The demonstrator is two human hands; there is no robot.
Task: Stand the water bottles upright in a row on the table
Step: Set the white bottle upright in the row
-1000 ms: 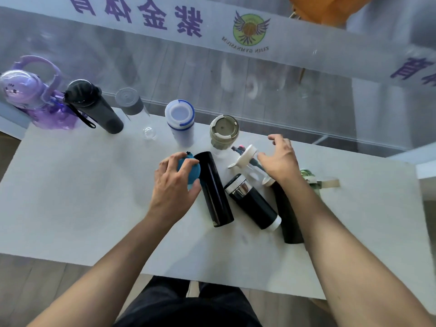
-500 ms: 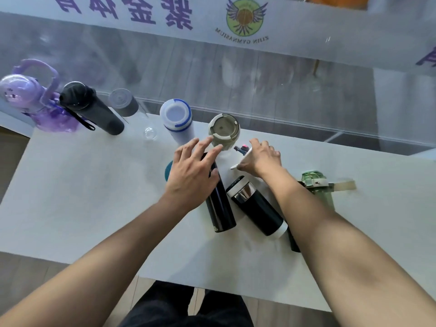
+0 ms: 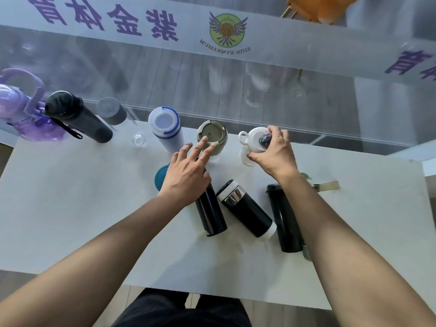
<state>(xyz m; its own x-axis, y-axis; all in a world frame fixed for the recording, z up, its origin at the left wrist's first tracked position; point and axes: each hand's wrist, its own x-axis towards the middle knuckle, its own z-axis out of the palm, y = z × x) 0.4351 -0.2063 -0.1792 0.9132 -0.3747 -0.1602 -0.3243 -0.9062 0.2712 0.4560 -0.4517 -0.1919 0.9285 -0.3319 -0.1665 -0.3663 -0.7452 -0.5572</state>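
Observation:
Along the far edge of the white table stand a purple bottle, a dark grey bottle, a clear bottle with a grey cap, a white bottle with blue trim and a beige-lidded bottle. My right hand grips a white-lidded clear bottle, upright beside the beige one. My left hand reaches forward with straight fingers that touch the beige lid. Three black bottles lie on their sides. A teal bottle is half hidden under my left hand.
A green-lidded bottle with a strap lies behind my right forearm, mostly hidden. A glass wall with a printed banner runs just behind the table's far edge. Bare table surface spreads to the left and right of the lying bottles.
My right hand lifted the white-lidded bottle from among the lying ones and set it upright at the right end of the row. My left hand left the teal bottle and reached to the beige lid.

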